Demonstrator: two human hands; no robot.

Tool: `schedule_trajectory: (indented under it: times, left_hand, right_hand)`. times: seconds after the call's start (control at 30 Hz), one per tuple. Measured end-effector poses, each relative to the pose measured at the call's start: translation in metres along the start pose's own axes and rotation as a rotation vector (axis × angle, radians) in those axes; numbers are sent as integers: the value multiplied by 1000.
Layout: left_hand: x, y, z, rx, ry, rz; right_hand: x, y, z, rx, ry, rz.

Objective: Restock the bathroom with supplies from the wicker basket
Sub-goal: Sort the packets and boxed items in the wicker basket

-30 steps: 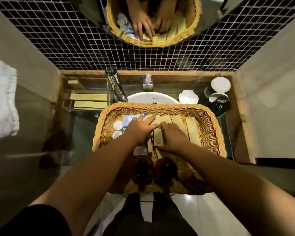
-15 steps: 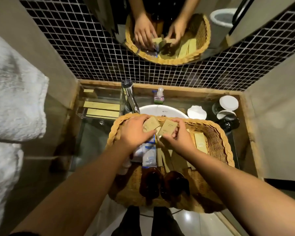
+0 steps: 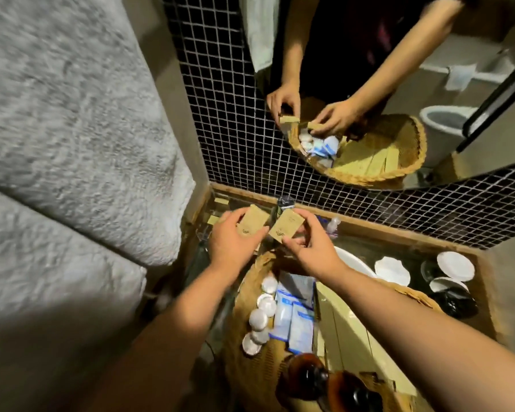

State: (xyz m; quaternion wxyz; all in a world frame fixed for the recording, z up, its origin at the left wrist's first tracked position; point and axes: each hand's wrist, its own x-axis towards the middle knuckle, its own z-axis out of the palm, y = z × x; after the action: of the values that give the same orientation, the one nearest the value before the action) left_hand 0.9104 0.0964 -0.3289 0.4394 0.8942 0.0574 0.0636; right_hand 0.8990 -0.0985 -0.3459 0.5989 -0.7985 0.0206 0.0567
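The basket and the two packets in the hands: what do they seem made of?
The basket: woven wicker, matte tan, braided rim. The left packet and right packet: probably kraft paper or card, matte brown, flat, printed mark.

Your left hand (image 3: 235,242) grips the left kraft box (image 3: 252,223) and your right hand (image 3: 312,251) pinches the right kraft box (image 3: 286,230), held side by side over the counter's far left corner. Nearer, under your forearms, the wicker basket (image 3: 252,288) carries white round caps (image 3: 257,319), blue-and-white sachets (image 3: 298,319), long tan boxes (image 3: 348,331) and two amber bottles (image 3: 306,379). White towels (image 3: 72,129) fill the left; a mirror (image 3: 399,84) on the black mosaic wall (image 3: 226,114) reflects hands and basket.
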Motion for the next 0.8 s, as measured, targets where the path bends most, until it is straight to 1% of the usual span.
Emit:
schedule_trajectory:
  times: [0.1, 0.2, 0.27, 0.37, 0.43, 0.5, 0.6, 0.7, 0.8]
  left_hand:
    - [12, -8, -11, -45, 27, -26]
    - [23, -13, -19, -112, -59, -138]
    - [28, -17, -21, -177, -93, -206]
    - [34, -29, -21, -243, -20, -302]
    - [37, -40, -20, -255, 39, -360]
    - [41, -49, -18, -233, 70, -385]
    - [57, -65, -11, -161, 62, -362]
    - [78, -73, 1, -79, 52, -374]
    - [107, -76, 15, 11, 45, -343]
  right_hand:
    - [14, -8, 7, -27, -8, 24]
    - [30, -14, 14, -61, 13, 46]
    - [40, -18, 23, -33, 14, 94]
    - [52, -24, 41, -48, -41, 111]
    - [58, -26, 53, -180, -53, 61]
    - [65, -26, 62, -332, -38, 26]
    - [81, -24, 73, -450, -31, 48]
    - [103, -23, 83, -453, -25, 59]
    - [128, -16, 95, -439, -9, 39]
